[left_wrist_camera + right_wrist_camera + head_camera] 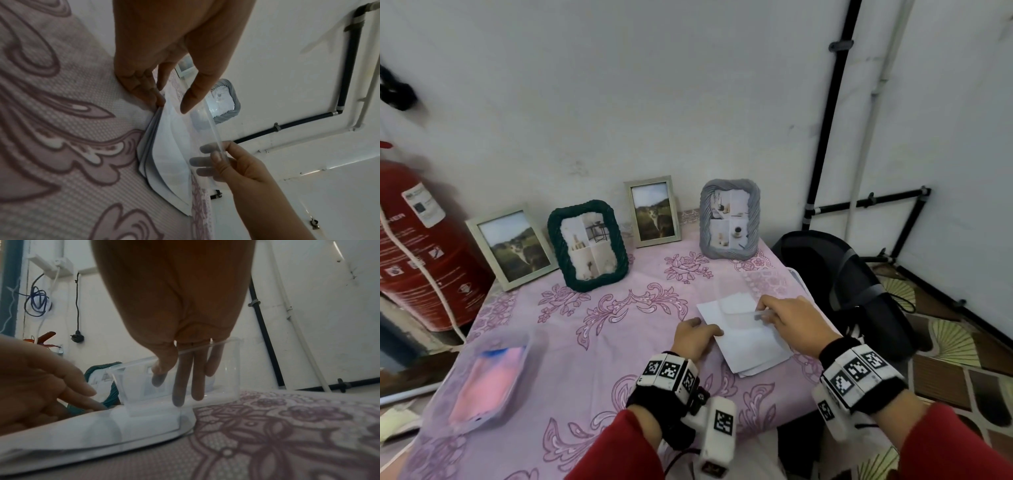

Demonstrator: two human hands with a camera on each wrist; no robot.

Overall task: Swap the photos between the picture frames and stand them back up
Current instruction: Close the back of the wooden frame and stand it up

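Four photo frames stand along the wall: a pale wooden frame (pixel 512 246), a dark green rope frame (pixel 587 245), a second wooden frame (pixel 653 211) and a grey rope frame (pixel 729 219). At the table's right lies a stack of white sheets (pixel 753 346), blank side up. My left hand (pixel 697 334) pinches the stack's left corner, fingers at the edge and thumb above (pixel 170 104). My right hand (pixel 787 315) pinches a clear acrylic panel (pixel 209 123), tilted up over the stack (pixel 123 426). Thumb and fingers show through the panel (pixel 226 366).
A purple floral cloth (pixel 619 308) covers the table. A clear plastic pouch (pixel 486 377) with pink contents lies front left. A red fire extinguisher (pixel 417 246) stands left of the table, and a black bag (pixel 835 284) sits off the right edge.
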